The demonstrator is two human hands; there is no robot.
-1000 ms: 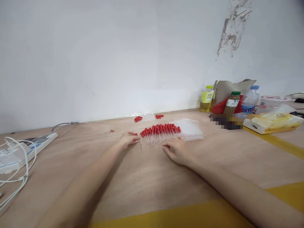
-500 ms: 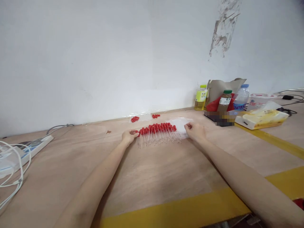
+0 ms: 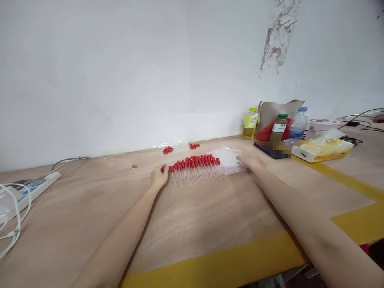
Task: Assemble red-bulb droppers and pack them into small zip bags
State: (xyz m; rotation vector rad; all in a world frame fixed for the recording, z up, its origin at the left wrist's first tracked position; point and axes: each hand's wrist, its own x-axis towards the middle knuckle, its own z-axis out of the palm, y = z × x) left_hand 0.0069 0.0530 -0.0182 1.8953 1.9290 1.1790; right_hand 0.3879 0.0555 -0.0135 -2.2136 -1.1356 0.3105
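Several droppers (image 3: 195,168) with red rubber bulbs and thin clear stems lie in a slightly fanned row on the table, bulbs toward the wall. At the row's left end is my left hand (image 3: 159,175), its fingers loosely curled with a small gap between thumb and forefinger, close beside the outermost red bulb. No dropper shows in its grasp. A clear plastic bag (image 3: 226,154) lies flat just right of the row. My right hand (image 3: 251,162) rests at the bag's right edge, fingers stretched out and holding nothing visible.
Two small groups of loose red bulbs (image 3: 168,150) lie near the wall. At right are a phone (image 3: 265,148), a tissue pack (image 3: 322,151), a yellow-capped bottle (image 3: 249,126), a green-capped bottle (image 3: 279,130) and a paper bag (image 3: 273,110). A power strip (image 3: 33,192) with cables sits left.
My left hand has loosened from the leftmost bulb and drawn slightly away. The right hand's pinched fingers have straightened out over the bag's edge. The view has shifted slightly.
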